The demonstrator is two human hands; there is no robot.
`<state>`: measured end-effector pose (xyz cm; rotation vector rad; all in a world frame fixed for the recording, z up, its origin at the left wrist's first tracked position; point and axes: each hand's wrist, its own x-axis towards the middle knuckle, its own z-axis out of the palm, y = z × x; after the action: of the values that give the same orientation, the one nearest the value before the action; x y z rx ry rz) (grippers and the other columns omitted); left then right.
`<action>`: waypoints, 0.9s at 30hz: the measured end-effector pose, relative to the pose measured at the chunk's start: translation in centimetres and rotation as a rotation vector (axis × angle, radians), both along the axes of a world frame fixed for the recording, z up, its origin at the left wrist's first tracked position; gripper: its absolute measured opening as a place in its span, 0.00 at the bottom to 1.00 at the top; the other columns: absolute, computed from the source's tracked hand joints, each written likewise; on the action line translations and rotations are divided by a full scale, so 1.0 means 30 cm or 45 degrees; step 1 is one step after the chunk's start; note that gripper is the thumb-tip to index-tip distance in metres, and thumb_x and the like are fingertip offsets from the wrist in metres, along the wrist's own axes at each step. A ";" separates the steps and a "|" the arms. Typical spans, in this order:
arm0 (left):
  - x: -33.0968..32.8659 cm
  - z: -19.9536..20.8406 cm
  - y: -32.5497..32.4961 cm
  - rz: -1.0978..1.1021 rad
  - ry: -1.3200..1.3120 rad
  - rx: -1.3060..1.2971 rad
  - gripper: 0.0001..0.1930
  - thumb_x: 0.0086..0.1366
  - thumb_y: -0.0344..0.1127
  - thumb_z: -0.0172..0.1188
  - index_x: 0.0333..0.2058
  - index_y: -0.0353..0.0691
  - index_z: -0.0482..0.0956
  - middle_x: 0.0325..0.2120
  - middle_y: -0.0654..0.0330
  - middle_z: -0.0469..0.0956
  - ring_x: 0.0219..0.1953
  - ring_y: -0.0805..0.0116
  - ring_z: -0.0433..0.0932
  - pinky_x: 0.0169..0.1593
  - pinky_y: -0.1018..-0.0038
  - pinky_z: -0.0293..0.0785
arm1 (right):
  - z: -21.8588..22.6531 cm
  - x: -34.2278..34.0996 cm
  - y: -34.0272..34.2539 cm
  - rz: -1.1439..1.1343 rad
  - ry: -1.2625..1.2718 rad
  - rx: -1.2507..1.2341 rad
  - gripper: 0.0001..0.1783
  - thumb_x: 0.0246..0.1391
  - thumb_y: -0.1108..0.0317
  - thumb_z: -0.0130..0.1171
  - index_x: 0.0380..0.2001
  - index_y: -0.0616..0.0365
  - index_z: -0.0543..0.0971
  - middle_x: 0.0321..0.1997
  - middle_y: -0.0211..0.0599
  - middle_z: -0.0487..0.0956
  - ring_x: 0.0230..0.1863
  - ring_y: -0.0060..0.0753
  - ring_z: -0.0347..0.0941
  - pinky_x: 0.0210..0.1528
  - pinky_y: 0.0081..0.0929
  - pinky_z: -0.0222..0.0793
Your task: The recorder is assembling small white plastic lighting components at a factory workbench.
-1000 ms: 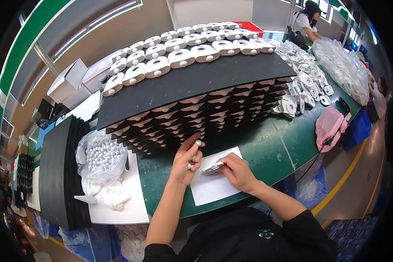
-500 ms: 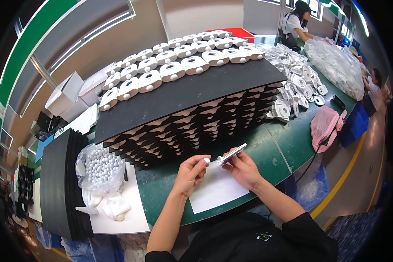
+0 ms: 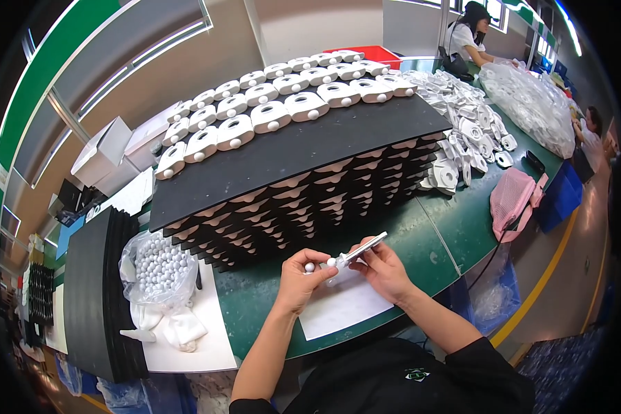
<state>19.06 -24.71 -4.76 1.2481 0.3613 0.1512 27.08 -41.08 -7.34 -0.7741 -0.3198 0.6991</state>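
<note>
My left hand [image 3: 297, 283] is closed, with a small white ball [image 3: 310, 267] between thumb and fingers. My right hand [image 3: 388, 274] grips a flat white plastic part [image 3: 368, 245], seen nearly edge-on. At this part's lower left end sits a second white ball [image 3: 332, 262], close to my left fingertips; whether they touch it is hard to tell. Under both hands lies a white sheet of paper [image 3: 338, 312]. Beyond them, rows of similar white parts [image 3: 271, 114] with balls at their ends rest on a black board [image 3: 303, 152] atop a layered stack.
A clear bag of white balls [image 3: 160, 265] and white cloth gloves [image 3: 179, 328] lie at left beside stacked black boards [image 3: 93, 290]. Loose white parts [image 3: 462, 127] are heaped at right, near a pink mesh bag [image 3: 516, 200]. A person [image 3: 470, 38] sits at the far right.
My hands have come closer together. A white ball now sits at the end of the plastic part, and another shows in my left fingers. The part has shifted slightly left and down.
</note>
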 end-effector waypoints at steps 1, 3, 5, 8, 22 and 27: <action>0.001 0.000 -0.002 0.004 0.001 0.009 0.12 0.43 0.22 0.66 0.28 0.38 0.76 0.16 0.71 0.68 0.16 0.85 0.61 0.19 0.88 0.55 | -0.001 0.000 -0.001 0.013 -0.009 0.005 0.08 0.59 0.69 0.44 0.41 0.53 0.67 0.41 0.33 0.71 0.45 0.28 0.67 0.50 0.30 0.63; 0.001 0.004 -0.006 -0.014 -0.026 0.040 0.12 0.43 0.21 0.66 0.28 0.38 0.75 0.18 0.70 0.69 0.17 0.85 0.61 0.19 0.88 0.56 | -0.004 0.000 -0.003 0.025 -0.017 0.010 0.08 0.59 0.69 0.44 0.41 0.53 0.68 0.41 0.32 0.72 0.46 0.28 0.67 0.50 0.30 0.63; 0.002 0.003 -0.007 -0.028 -0.052 0.072 0.13 0.42 0.20 0.66 0.27 0.38 0.74 0.20 0.69 0.70 0.18 0.85 0.62 0.20 0.88 0.57 | -0.008 0.001 -0.001 0.046 -0.011 -0.018 0.08 0.59 0.69 0.44 0.41 0.52 0.68 0.41 0.32 0.72 0.46 0.28 0.67 0.49 0.30 0.63; 0.008 -0.009 -0.009 0.005 -0.214 0.204 0.15 0.39 0.20 0.68 0.27 0.38 0.74 0.20 0.68 0.70 0.18 0.86 0.62 0.21 0.89 0.58 | -0.007 0.003 0.000 0.059 -0.006 -0.031 0.09 0.59 0.69 0.44 0.42 0.52 0.68 0.42 0.30 0.71 0.45 0.26 0.67 0.47 0.27 0.64; -0.030 0.096 -0.009 0.054 -0.424 0.272 0.27 0.35 0.33 0.74 0.35 0.38 0.70 0.20 0.70 0.69 0.24 0.80 0.66 0.29 0.81 0.63 | 0.297 0.042 0.053 0.191 -1.173 -0.439 0.09 0.52 0.76 0.51 0.38 0.65 0.71 0.33 0.32 0.73 0.34 0.20 0.70 0.38 0.19 0.66; -0.124 0.109 0.039 0.147 -0.062 1.253 0.15 0.51 0.36 0.62 0.39 0.42 0.76 0.13 0.56 0.70 0.15 0.60 0.70 0.24 0.69 0.66 | 0.607 -0.002 0.262 0.169 -1.226 -0.219 0.21 0.50 0.79 0.51 0.49 0.61 0.63 0.27 0.31 0.73 0.30 0.15 0.69 0.29 0.14 0.64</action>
<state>15.34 -23.55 -1.48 2.1878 0.3209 0.4972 27.01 -33.20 10.87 -1.2331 -1.2017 0.4345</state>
